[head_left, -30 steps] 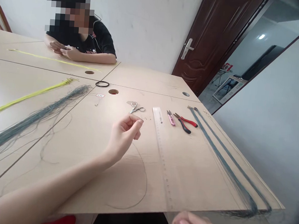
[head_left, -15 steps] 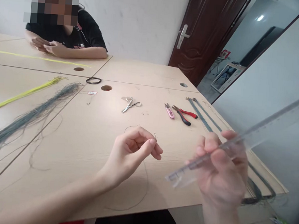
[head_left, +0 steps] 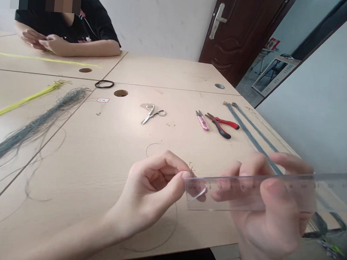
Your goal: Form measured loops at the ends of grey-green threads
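Note:
My left hand (head_left: 154, 192) is closed in a pinch on a small fishing hook (head_left: 191, 166), which sticks up above thumb and forefinger. A thin line (head_left: 176, 221) curves across the table below this hand, apparently from the hook. My right hand (head_left: 275, 208) grips a clear plastic ruler (head_left: 216, 202), thumb in front and fingers behind. The ruler lies nearly level, its zero end at the left fingertips close beside the hook. Whether ruler and hook touch, I cannot tell.
Scissors (head_left: 150, 114), pink thread snips (head_left: 202, 121) and red-black pliers (head_left: 221, 125) lie beyond my hands. Grey-green line bundles (head_left: 37, 126) (head_left: 247, 131) and a yellow bundle (head_left: 21, 102) flank them. A black ring (head_left: 104, 84) lies near a table hole (head_left: 121, 93). Another person (head_left: 67, 27) sits opposite.
My right hand has turned the ruler from a steep slant to nearly level and brought its end to the left fingertips. The left hand keeps its pinch; the view has shifted slightly.

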`<state>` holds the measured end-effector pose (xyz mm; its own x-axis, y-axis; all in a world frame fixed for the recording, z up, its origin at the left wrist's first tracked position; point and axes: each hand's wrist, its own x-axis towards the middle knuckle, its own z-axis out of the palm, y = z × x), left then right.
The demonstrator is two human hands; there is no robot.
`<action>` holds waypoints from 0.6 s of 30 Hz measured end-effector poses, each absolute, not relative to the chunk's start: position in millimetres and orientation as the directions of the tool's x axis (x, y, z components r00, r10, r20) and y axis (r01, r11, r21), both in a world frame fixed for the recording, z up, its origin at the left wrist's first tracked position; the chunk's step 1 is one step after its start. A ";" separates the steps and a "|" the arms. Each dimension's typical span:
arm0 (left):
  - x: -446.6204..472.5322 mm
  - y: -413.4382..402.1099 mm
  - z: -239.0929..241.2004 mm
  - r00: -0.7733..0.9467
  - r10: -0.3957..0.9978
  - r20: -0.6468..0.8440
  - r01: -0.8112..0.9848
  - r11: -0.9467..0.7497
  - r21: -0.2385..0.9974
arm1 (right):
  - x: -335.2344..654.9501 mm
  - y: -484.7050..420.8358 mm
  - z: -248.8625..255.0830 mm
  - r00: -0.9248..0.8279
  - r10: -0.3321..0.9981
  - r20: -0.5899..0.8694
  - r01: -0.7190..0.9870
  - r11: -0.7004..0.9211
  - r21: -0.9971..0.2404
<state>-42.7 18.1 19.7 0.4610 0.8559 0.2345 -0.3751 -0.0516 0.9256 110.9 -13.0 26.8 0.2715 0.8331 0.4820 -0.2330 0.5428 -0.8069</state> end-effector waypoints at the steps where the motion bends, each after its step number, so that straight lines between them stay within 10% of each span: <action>1: -43.0 17.8 20.0 0.467 0.852 0.237 -0.383 -0.046 0.923 | 110.9 -13.9 27.2 0.258 0.858 0.445 -0.261 0.505 -0.823; 18: -45.3 16.3 19.6 0.476 0.843 0.251 -0.462 -0.004 0.887 | 115.5 -17.7 29.5 -0.083 0.941 0.329 -0.430 0.264 -0.864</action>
